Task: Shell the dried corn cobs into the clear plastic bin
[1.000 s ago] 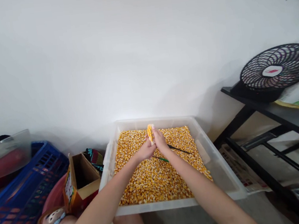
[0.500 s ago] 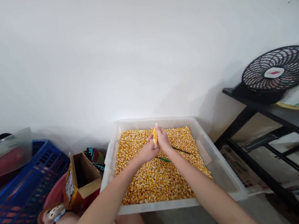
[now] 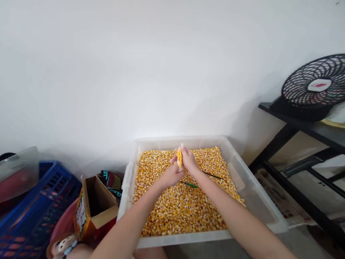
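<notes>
Head view. Both hands met over the far half of a translucent plastic tub [image 3: 255, 203], which was filled almost to its walls with loose yellow maize kernels [image 3: 175, 208]. The left hand [image 3: 169, 174] and the right hand [image 3: 190, 162] together clasped a small corn cob [image 3: 179, 157], held roughly upright between them, its kernel-covered top showing above the fingertips. The fingers of each hand were curled and pressed against the cob, the left from the near-left side, the right from the right; the lower part of the cob was hidden behind the hands. Just under the right wrist a thin tool with a green handle and a dark shaft [image 3: 203, 178] lay on the kernels; whether the hand touched it could not be told. Both bare forearms ran from the lower edge of the picture up to the tub.

Left of the tub stood an open cardboard box [image 3: 95, 204], touching or nearly touching the tub wall, with a dark patterned object [image 3: 111, 180] behind it. Farther left was a blue slatted crate [image 3: 22, 230], with a clear plastic lid [image 3: 9, 175] resting on top of it. A sandalled foot [image 3: 66, 254] appeared at the lower left. On the right, a black metal rack [image 3: 309, 130] carried a black fan [image 3: 323, 85]. A plain white wall [image 3: 152, 57] filled the upper half.
</notes>
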Demonstrator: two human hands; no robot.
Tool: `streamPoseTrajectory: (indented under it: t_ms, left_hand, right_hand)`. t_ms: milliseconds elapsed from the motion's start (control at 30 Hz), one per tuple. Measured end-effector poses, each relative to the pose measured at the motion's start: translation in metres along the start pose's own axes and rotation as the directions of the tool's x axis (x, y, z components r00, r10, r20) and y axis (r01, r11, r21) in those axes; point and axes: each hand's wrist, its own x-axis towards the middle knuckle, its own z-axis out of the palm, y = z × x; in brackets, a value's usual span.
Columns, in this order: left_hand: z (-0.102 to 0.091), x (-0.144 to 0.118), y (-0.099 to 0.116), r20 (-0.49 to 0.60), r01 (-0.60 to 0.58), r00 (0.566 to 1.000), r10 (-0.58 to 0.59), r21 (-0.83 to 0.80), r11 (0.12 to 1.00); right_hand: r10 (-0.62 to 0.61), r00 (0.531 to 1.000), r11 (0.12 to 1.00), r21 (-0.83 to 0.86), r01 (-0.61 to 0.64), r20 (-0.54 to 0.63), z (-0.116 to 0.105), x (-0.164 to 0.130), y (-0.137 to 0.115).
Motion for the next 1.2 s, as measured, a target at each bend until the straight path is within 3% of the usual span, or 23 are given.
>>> streamPoseTrajectory:
  t_ms: [333, 433, 600, 733, 867, 1033, 1200]
  left_hand:
    - [0.001, 0.001, -0.004, -0.002, -0.070, 0.998, 0.070, 0.014, 0.997]
    - [0.000, 0.000, -0.003, 0.009, 0.007, 1.000, -0.007, -0.054, 0.999]
    - [-0.002, -0.002, 0.005, 0.125, 0.260, 0.964, -0.235, -0.254, 0.932]
    - [-0.003, 0.000, 0.008, 0.051, 0.221, 0.975, -0.216, -0.299, 0.928]
    - [-0.004, 0.002, 0.011, -0.053, 0.152, 0.983, -0.177, -0.310, 0.939]
    - [-0.003, 0.001, 0.015, -0.005, 0.246, 0.963, -0.269, -0.389, 0.888]
    - [-0.003, 0.003, 0.014, -0.033, 0.267, 0.951, -0.307, -0.412, 0.871]
  right_hand:
    - [0.026, 0.999, 1.000, -0.003, -0.026, 0.023, -0.001, 0.000, 0.004]
    - [0.047, 0.997, 0.997, 0.058, -0.050, 0.057, 0.000, -0.002, 0.001]
    - [0.083, 0.993, 0.987, 0.128, -0.093, 0.079, -0.002, 0.000, -0.002]
    - [0.155, 0.977, 0.969, 0.169, -0.179, 0.148, -0.003, 0.003, -0.006]
    - [0.074, 0.986, 0.992, 0.094, -0.089, 0.149, 0.000, 0.000, -0.008]
    - [0.019, 0.990, 0.996, 0.079, -0.030, 0.140, 0.005, -0.004, -0.004]
    - [0.035, 0.982, 0.997, 0.065, -0.047, 0.185, 0.007, -0.003, -0.004]
